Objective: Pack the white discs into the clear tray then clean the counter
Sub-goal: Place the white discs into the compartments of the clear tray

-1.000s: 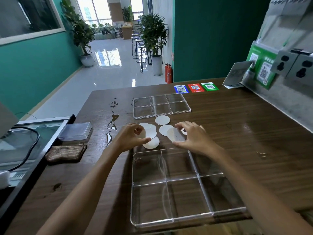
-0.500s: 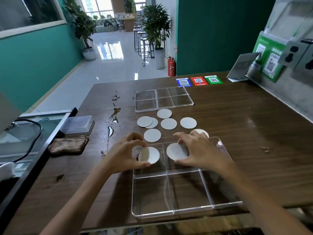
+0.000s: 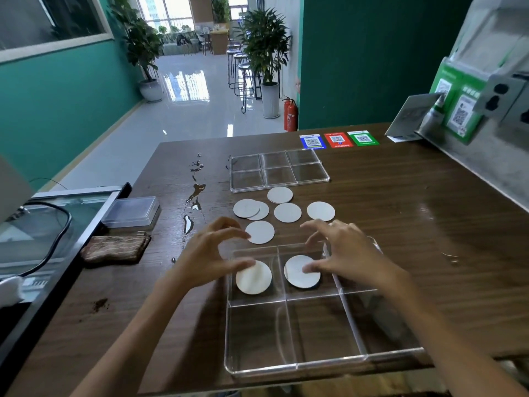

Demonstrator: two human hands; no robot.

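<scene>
Clear tray (image 3: 323,365) overhangs near counter (image 3: 415,224) edge. L hand (image 3: 206,256) and R hand (image 3: 347,253) open, fingers spread, thumbs touching 2 discs (image 3: 254,279) in far compartments. 6 discs loose beyond; water streak (image 3: 194,196) left.

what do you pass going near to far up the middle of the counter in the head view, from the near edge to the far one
near clear tray → disc in its far middle compartment → disc on the counter just beyond the tray → lone disc nearest the far tray → far clear tray → red qr card

Hands (image 3: 274,262) placing discs (image 3: 253,277) in tray (image 3: 315,365)
</scene>
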